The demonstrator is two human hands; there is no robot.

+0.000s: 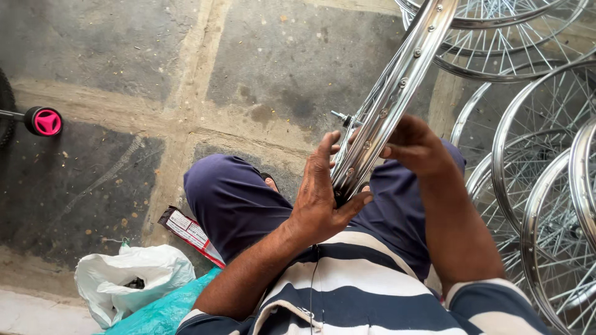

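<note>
Here the person sits over a floor point(124, 56) of large grey stone slabs with pale, worn joints, dusty and speckled with small crumbs. A shiny steel bicycle rim point(388, 102) slants up from the lap toward the upper right of the view, its spoke nipples showing along the inner channel. The left hand point(320, 198) lies flat against the rim's lower end, its grip spread, thumb hooked under the metal. The right hand point(415, 144) curls over the rim from the other side, its grip pinching the edge. To the right, a stack of spoked wheels point(540, 186) rests on the floor. At the lower left lie a white plastic bag point(130, 276), a teal bag point(167, 310) and a small red-and-white packet point(189, 232). A pink-capped axle end point(45, 121) shows at the left edge.
</note>
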